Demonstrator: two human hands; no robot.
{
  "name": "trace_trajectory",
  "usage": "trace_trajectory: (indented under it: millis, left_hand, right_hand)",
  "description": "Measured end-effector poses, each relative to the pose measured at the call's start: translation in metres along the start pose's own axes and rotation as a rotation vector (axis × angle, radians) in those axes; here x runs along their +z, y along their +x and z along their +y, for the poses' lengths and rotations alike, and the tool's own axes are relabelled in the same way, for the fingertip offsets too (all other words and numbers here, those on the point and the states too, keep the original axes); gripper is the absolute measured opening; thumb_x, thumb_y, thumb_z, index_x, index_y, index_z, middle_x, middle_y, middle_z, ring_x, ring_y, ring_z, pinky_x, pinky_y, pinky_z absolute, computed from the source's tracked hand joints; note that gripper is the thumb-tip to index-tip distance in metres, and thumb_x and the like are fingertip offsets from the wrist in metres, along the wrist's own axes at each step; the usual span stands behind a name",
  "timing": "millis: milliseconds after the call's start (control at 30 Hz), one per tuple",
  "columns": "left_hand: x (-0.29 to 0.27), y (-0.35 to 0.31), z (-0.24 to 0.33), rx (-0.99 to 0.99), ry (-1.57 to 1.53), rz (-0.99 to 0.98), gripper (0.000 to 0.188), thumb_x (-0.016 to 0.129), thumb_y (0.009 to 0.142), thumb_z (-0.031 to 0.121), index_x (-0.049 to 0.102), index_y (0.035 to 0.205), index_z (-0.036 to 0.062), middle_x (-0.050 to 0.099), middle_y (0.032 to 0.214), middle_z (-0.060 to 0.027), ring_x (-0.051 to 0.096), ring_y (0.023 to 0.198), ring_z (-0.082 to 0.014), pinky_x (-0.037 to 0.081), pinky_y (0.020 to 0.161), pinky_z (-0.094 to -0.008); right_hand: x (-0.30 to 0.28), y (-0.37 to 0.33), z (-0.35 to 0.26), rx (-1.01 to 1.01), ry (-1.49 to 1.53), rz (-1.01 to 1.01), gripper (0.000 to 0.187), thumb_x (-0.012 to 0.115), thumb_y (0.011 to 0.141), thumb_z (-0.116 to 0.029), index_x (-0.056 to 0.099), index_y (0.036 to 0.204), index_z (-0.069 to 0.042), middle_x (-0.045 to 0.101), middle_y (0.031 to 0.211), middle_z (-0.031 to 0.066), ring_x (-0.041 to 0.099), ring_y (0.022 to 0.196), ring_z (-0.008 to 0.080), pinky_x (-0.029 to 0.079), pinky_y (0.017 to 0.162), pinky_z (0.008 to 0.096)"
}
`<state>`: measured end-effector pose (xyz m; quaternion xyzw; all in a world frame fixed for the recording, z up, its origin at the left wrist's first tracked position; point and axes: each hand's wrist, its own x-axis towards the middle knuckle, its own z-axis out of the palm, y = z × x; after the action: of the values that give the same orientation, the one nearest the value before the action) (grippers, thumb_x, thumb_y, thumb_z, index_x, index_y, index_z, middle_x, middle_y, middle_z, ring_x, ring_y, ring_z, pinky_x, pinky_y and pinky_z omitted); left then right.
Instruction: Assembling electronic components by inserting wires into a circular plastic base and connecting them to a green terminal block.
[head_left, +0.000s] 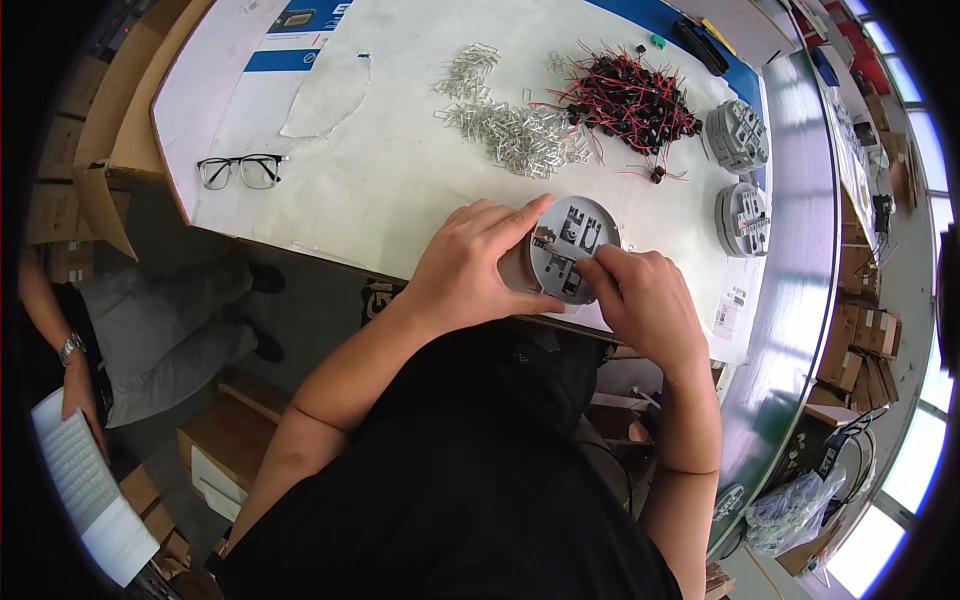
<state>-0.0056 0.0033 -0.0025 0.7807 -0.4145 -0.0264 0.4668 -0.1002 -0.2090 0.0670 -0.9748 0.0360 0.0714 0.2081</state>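
Okay — left hand (pixel 468 262) spread wide, gripping grey round housing (pixel 577 236) mid-frame; right hand (pixel 645 300), fingertips bunched at its face — can't tell what's pinched.

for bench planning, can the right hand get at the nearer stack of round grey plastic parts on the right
Probably yes: white tabletop shows between the right hand and the nearer stack, though that hand touches the round grey plastic part the left hand holds.

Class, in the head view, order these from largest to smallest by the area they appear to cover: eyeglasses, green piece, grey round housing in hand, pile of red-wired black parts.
1. Pile of red-wired black parts
2. Grey round housing
3. Eyeglasses
4. Green piece
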Motion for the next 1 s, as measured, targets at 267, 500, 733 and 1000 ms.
trace_trajectory:
  millis: [267, 500, 733, 1000]
  left_hand:
    - [0.002, 0.0, -0.001, 0.023, 0.017, 0.009, 0.104, 0.097, 0.065, 0.045, 0.057, 0.151, 0.0013, 0.072, 0.108, -0.0128, 0.068, 0.101, -0.032, 0.051, 0.097, -0.0448]
    - [0.003, 0.001, -0.001, 0.017, 0.031, 0.005, 0.104, 0.097, 0.065, 0.044, 0.057, 0.151, 0.0017, 0.072, 0.107, -0.0109, 0.068, 0.101, -0.0299, 0.051, 0.097, -0.0435]
    - [0.002, -0.004, 0.0, -0.01, 0.019, 0.008, 0.106, 0.097, 0.065, 0.05, 0.057, 0.152, 0.0032, 0.073, 0.111, -0.0133, 0.069, 0.103, -0.0316, 0.051, 0.099, -0.0432]
    - [0.001, -0.003, 0.001, -0.01, 0.03, 0.018, 0.105, 0.096, 0.066, 0.053, 0.059, 0.151, 0.0049, 0.073, 0.112, -0.0134, 0.069, 0.105, -0.0323, 0.051, 0.1, -0.0437]
  right_hand:
    - [0.003, 0.002, 0.002, -0.04, 0.026, 0.017, 0.032, 0.065, 0.103, -0.028, 0.066, 0.082, -0.004, 0.067, 0.067, 0.0202, 0.063, 0.063, 0.0468, 0.051, 0.061, 0.0555]
    - [-0.002, 0.006, -0.021, 0.019, -0.072, -0.058, 0.03, 0.063, 0.104, -0.027, 0.066, 0.083, -0.005, 0.066, 0.067, 0.022, 0.066, 0.065, 0.0471, 0.053, 0.061, 0.056]
    - [-0.02, 0.006, -0.029, -0.003, -0.155, -0.084, 0.029, 0.063, 0.104, -0.025, 0.068, 0.084, -0.005, 0.066, 0.067, 0.0222, 0.067, 0.065, 0.0466, 0.054, 0.061, 0.0545]
    - [-0.019, 0.009, -0.032, -0.02, -0.179, -0.069, 0.028, 0.064, 0.103, -0.026, 0.068, 0.085, -0.005, 0.067, 0.067, 0.0212, 0.068, 0.064, 0.0453, 0.054, 0.06, 0.0541]
